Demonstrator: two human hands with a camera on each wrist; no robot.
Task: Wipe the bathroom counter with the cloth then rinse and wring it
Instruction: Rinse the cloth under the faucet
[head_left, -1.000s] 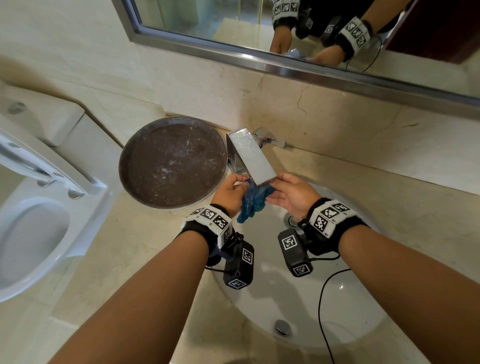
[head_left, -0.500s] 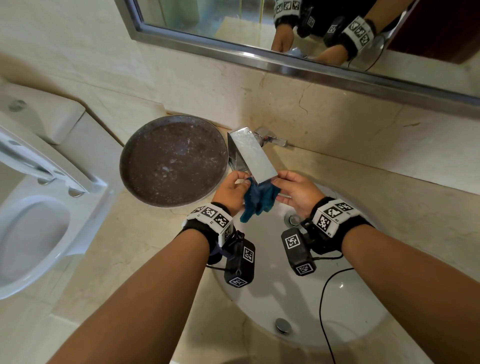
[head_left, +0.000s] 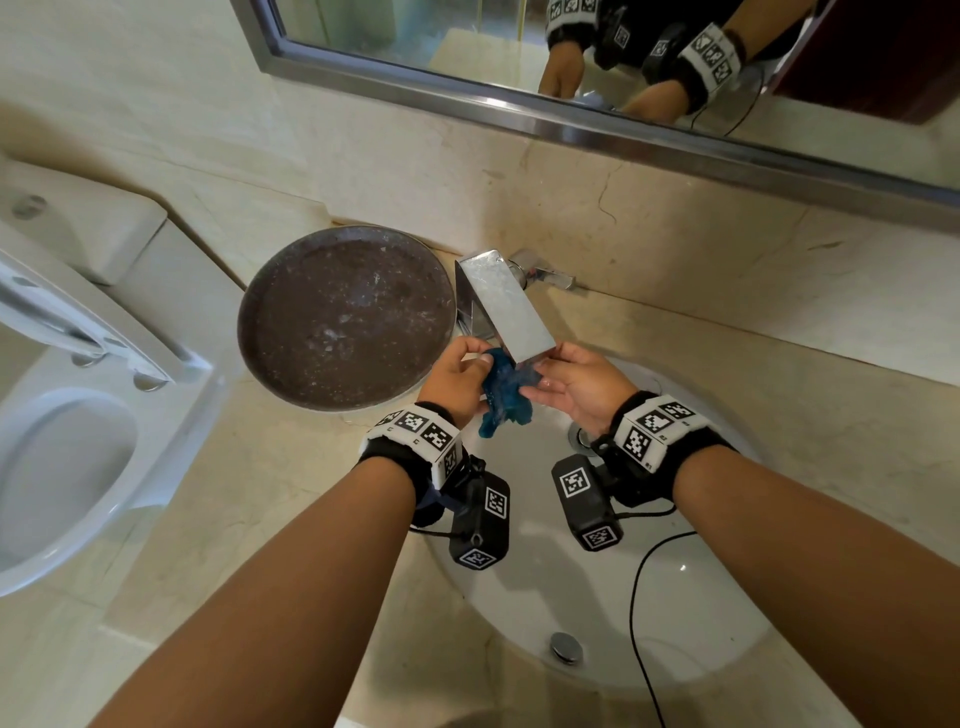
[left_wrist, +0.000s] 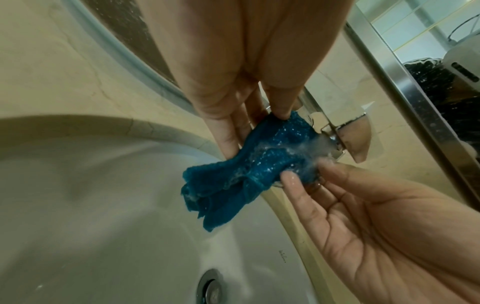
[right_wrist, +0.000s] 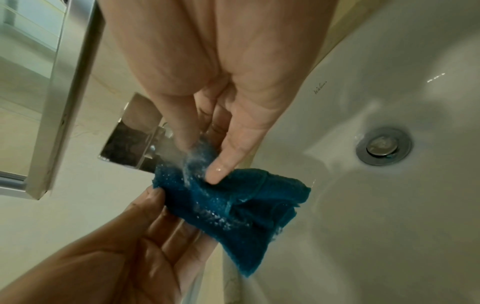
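Both bare forearms reach forward over the white basin (head_left: 545, 597), each wrist wrapped in a black band with a marker-covered block and a small camera hanging beneath. The overflow button (head_left: 566, 647) sits on the basin's near wall, the drain (right_wrist: 384, 148) on its floor below the right wrist.

The left hand (head_left: 457, 379) is turned palm inward, its thumb and fingers pinching one end of the blue cloth (head_left: 505, 397). The right hand (head_left: 576, 387) faces it, palm toward the left, its thumb and fingertips pinching the other end. The right wrist view shows the thumb pressed on the wet fabric with the fingers behind it. The cloth hangs bunched between the two hands over the far part of the basin, its loose folds drooping downward, directly under the spout of the chrome tap (head_left: 506, 312). Water runs over it and over the right fingertips (left_wrist: 291, 181).

Beyond the left hand, a dark round tray (head_left: 345, 317) lies on the beige stone bench (head_left: 260, 493), just beside the tap. A white toilet (head_left: 67, 415) stands to the left. Farthest off, a steel-framed mirror (head_left: 519, 111) on the wall reflects both wrists.
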